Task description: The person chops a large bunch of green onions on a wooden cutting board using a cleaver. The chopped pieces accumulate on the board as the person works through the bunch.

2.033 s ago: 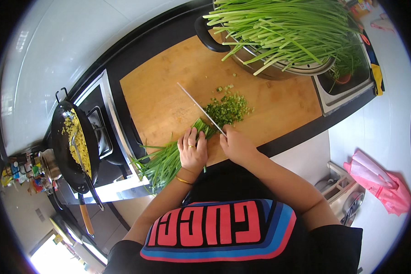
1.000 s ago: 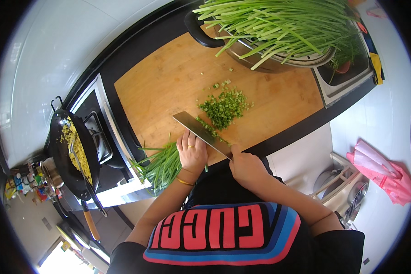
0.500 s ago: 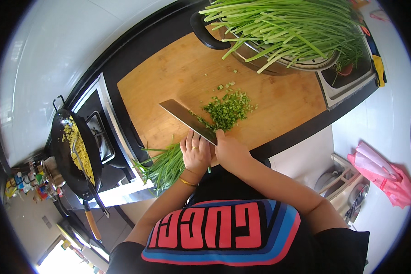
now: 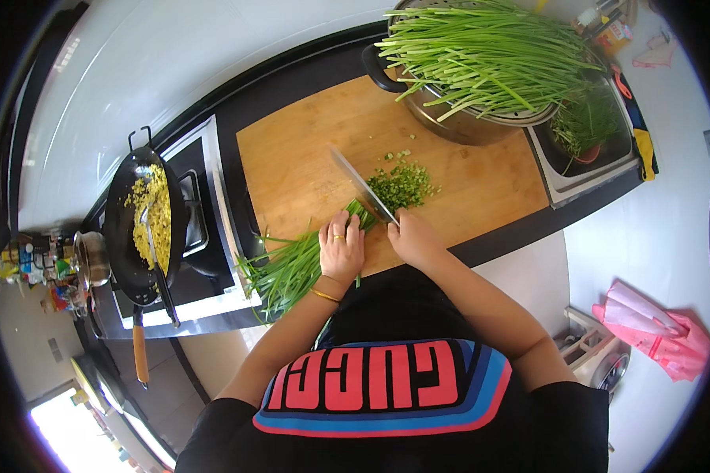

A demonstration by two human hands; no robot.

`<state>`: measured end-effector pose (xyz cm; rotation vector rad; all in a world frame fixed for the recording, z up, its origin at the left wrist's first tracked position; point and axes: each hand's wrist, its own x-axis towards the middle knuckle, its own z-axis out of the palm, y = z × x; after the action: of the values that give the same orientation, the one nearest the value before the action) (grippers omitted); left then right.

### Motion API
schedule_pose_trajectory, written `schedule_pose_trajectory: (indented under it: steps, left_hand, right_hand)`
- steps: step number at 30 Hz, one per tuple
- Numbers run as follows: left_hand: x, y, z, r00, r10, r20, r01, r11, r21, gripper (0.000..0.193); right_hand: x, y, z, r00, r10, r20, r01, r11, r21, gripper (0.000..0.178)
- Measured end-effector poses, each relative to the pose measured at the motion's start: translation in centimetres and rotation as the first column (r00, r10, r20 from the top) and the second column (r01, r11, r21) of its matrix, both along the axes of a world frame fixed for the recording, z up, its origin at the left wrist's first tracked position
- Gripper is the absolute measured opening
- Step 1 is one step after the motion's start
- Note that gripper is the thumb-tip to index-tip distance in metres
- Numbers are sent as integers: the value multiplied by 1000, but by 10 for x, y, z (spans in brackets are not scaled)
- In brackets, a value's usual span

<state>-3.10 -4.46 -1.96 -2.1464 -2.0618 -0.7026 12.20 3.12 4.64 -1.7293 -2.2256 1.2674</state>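
Note:
My left hand is closed over a bunch of garlic chives, pressing it to the wooden cutting board. The long green leaves trail left past the board's edge. In my right hand is the handle of a cleaver, its blade standing on edge at the cut end of the bunch, just beyond my left fingertips. A pile of finely chopped chives lies to the right of the blade, with a few bits scattered behind it.
At the back right, a steamer pot bears a heap of whole chives. Beside it is a sink with more greens. On the left, a wok of yellow scrambled egg and a spatula sits on the stove.
The cleaver has turned from lying slanted toward the board to standing steeper on edge, its tip now further right. The cut end of the chive bunch now shows beyond my left fingers.

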Motion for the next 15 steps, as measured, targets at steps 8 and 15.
schedule_pose_trajectory:
  steps: [8, 15]
  left_hand:
    - [1, -4, 0, 998, 6, 67, -9, 998, 54, 31]
    - [1, -4, 1, 1000, -1, 26, 0, 998, 64, 29]
  right_hand:
    - [20, -22, 29, 994, 58, -92, -56, 998, 24, 19]
    - [29, -39, 29, 993, 76, -90, -74, 997, 25, 18]
